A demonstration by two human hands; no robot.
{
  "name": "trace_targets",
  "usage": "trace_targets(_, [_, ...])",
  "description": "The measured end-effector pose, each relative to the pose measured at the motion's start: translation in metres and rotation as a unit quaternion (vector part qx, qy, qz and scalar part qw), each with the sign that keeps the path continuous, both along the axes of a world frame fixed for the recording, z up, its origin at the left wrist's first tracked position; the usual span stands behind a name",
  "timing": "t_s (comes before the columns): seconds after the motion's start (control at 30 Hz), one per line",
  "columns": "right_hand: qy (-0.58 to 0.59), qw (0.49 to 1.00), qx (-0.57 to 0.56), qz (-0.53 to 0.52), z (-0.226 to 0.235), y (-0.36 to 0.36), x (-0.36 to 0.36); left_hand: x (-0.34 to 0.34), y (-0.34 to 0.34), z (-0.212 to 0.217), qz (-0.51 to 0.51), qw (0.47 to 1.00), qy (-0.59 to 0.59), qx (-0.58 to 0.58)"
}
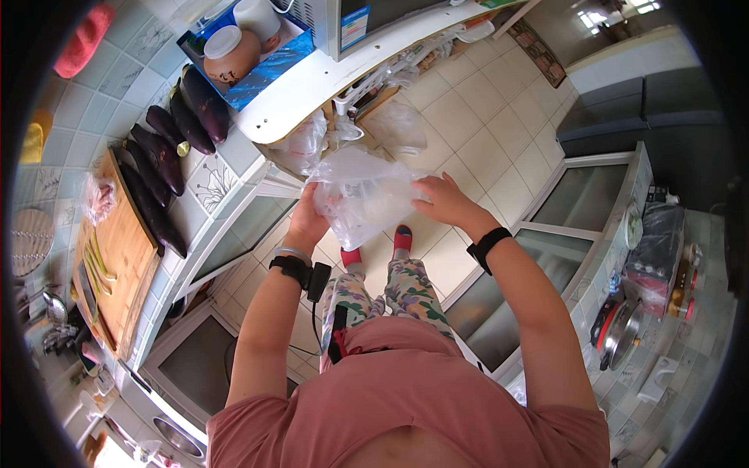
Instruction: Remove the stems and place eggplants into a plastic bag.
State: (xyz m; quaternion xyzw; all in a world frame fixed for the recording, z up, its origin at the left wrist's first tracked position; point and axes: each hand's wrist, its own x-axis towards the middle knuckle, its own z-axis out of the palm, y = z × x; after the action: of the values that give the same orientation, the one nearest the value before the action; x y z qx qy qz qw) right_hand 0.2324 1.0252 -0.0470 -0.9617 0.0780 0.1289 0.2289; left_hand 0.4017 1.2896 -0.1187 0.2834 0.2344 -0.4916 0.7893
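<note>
In front of my body, a thin clear plastic bag [363, 195] is spread between my hands, above the floor. My left hand [310, 214] grips its left side, with crumpled film bunched along the fingers. At the bag's right edge, the fingers of my right hand [446, 201] pinch the plastic. Folds in the film hide some fingertips. I cannot make out anything inside the bag.
Several eggplants [160, 156] lie on the tiled counter at left, beside a wooden cutting board [125, 265] bearing a knife and green stalks. A white shelf [312, 82] holds a blue box [269, 70] with jars. More plastic bags [300, 140] hang below. Cabinets [562, 242] stand at right.
</note>
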Motion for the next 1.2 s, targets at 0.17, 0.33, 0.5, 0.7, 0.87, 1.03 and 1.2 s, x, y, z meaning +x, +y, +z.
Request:
trace_targets(0.17, [-0.001,0.994,0.091,-0.064,-0.022,-0.019,0.028,-0.012,-0.022,0.025,-0.032,0.999,-0.037,0.023])
trace_targets(0.33, [-0.089,0.984,0.141,-0.065,-0.036,-0.027,0.052,-0.025,-0.044,0.041,-0.16,0.984,-0.073,0.016])
trace_targets(0.5, [0.138,0.906,0.377,-0.133,-0.049,-0.065,0.083,-0.031,-0.063,0.05,-0.205,0.974,-0.099,-0.005])
trace_targets(0.7, [0.005,0.899,0.336,-0.282,-0.07,-0.057,0.049,-0.038,-0.071,0.07,-0.079,0.995,-0.019,-0.054])
trace_targets(0.87, [0.389,0.57,0.681,-0.244,-0.054,-0.041,0.035,-0.044,-0.072,0.043,-0.047,0.995,-0.007,-0.087])
trace_targets(1.03, [0.292,0.505,0.787,-0.203,-0.057,-0.043,0.031,-0.037,-0.065,0.037,0.056,0.997,0.015,-0.041])
trace_targets(1.2, [0.191,0.438,0.85,-0.223,-0.016,-0.054,0.047,-0.033,-0.054,0.021,0.097,0.992,0.028,-0.081])
